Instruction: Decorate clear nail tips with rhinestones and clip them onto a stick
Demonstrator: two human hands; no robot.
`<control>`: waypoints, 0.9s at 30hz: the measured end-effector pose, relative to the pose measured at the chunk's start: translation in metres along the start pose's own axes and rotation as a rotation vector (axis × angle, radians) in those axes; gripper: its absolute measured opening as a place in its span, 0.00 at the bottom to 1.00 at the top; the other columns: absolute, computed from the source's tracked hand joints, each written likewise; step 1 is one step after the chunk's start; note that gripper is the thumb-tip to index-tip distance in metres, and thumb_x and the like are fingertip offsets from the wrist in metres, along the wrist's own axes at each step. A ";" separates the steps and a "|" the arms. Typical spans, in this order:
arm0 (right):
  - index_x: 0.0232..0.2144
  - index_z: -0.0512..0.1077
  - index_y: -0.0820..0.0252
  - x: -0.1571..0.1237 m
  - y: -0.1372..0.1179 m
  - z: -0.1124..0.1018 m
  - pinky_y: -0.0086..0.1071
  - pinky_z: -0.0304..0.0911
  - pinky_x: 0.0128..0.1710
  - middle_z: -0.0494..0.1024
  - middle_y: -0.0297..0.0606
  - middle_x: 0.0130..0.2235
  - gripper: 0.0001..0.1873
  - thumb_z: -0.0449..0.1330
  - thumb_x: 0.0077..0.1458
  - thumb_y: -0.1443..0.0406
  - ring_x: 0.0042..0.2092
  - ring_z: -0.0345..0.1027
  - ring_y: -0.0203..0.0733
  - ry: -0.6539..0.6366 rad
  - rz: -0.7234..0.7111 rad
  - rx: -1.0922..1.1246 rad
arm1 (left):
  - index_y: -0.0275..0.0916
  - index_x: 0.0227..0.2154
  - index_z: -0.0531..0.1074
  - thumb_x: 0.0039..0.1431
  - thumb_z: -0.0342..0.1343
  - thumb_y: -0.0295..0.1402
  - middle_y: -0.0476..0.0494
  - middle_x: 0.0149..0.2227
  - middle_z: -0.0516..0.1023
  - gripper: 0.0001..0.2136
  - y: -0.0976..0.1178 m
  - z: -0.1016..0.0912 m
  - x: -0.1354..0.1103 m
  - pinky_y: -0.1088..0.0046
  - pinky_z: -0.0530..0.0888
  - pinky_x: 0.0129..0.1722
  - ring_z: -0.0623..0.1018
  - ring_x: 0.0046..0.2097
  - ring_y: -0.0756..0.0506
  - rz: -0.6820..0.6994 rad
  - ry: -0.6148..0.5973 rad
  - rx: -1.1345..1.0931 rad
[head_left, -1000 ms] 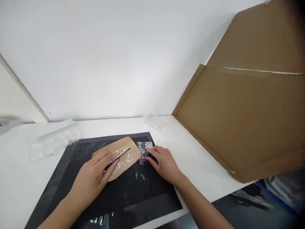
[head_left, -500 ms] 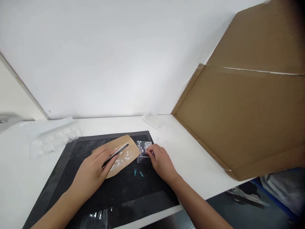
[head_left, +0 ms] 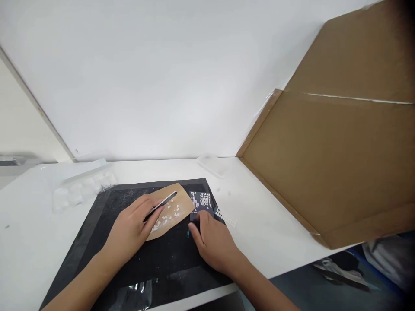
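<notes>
Left hand (head_left: 129, 223): thumb and fingers clamped on tweezers (head_left: 167, 200), slanted over the brown sheet (head_left: 185, 202) on the black mat (head_left: 175, 261); right hand (head_left: 214, 239): thumb and forefinger slightly apart beside the dark card (head_left: 208, 210), nothing visible between. Judged: tweezers light, stiff, smooth, best held mid-shank; white chips (head_left: 177, 214) on the sheet light, possibly brittle, to be taken by opposite edges. No brand, label or writing legible.
</notes>
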State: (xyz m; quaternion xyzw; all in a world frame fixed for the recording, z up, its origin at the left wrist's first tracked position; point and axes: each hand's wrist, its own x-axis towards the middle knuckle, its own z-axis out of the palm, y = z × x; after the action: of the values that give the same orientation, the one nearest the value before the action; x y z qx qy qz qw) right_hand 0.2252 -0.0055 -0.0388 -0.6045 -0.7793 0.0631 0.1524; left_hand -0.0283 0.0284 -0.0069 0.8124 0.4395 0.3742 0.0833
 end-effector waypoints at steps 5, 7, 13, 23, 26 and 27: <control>0.42 0.67 0.57 0.002 -0.009 0.014 0.36 0.53 0.27 0.79 0.42 0.34 0.11 0.56 0.69 0.56 0.30 0.74 0.49 -0.061 -0.120 -0.300 | 0.39 0.48 0.76 0.73 0.52 0.33 0.44 0.43 0.77 0.09 -0.002 0.000 -0.001 0.71 0.73 0.49 0.78 0.46 0.46 0.014 0.014 -0.004; 0.40 0.67 0.57 0.001 -0.010 0.016 0.36 0.52 0.27 0.78 0.40 0.34 0.05 0.54 0.70 0.63 0.29 0.73 0.47 -0.089 -0.201 -0.329 | 0.39 0.48 0.76 0.73 0.53 0.33 0.44 0.43 0.78 0.09 -0.002 0.000 -0.001 0.71 0.73 0.48 0.78 0.46 0.46 0.026 0.025 0.002; 0.39 0.66 0.58 -0.003 -0.003 0.001 0.35 0.51 0.29 0.78 0.39 0.34 0.08 0.48 0.71 0.70 0.32 0.73 0.46 -0.198 -0.230 -0.189 | 0.40 0.47 0.75 0.72 0.54 0.33 0.45 0.42 0.77 0.07 -0.001 -0.001 -0.001 0.73 0.73 0.45 0.78 0.43 0.47 0.035 0.039 0.004; 0.42 0.62 0.54 -0.010 0.088 -0.050 0.33 0.58 0.31 0.69 0.31 0.30 0.13 0.48 0.72 0.52 0.30 0.63 0.40 0.047 0.206 0.495 | 0.40 0.47 0.75 0.72 0.55 0.31 0.45 0.42 0.77 0.06 0.000 0.001 -0.001 0.73 0.72 0.46 0.77 0.44 0.47 0.058 0.034 0.010; 0.46 0.65 0.54 -0.009 0.123 -0.054 0.32 0.60 0.30 0.68 0.30 0.30 0.17 0.50 0.70 0.48 0.29 0.61 0.39 0.113 0.266 0.619 | 0.39 0.47 0.75 0.71 0.56 0.31 0.45 0.42 0.77 0.06 0.000 0.002 -0.001 0.73 0.71 0.47 0.77 0.45 0.47 0.062 0.032 0.020; 0.47 0.67 0.54 -0.009 0.134 -0.054 0.32 0.59 0.30 0.67 0.29 0.28 0.19 0.50 0.69 0.47 0.29 0.61 0.39 0.128 0.292 0.620 | 0.39 0.47 0.75 0.71 0.56 0.31 0.45 0.42 0.77 0.06 -0.001 0.002 -0.001 0.73 0.71 0.47 0.77 0.45 0.48 0.058 0.030 0.022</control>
State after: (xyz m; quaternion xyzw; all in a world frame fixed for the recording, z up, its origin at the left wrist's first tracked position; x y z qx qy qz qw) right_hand 0.3684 0.0165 -0.0269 -0.6372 -0.6173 0.2799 0.3668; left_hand -0.0277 0.0285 -0.0092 0.8199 0.4211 0.3836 0.0568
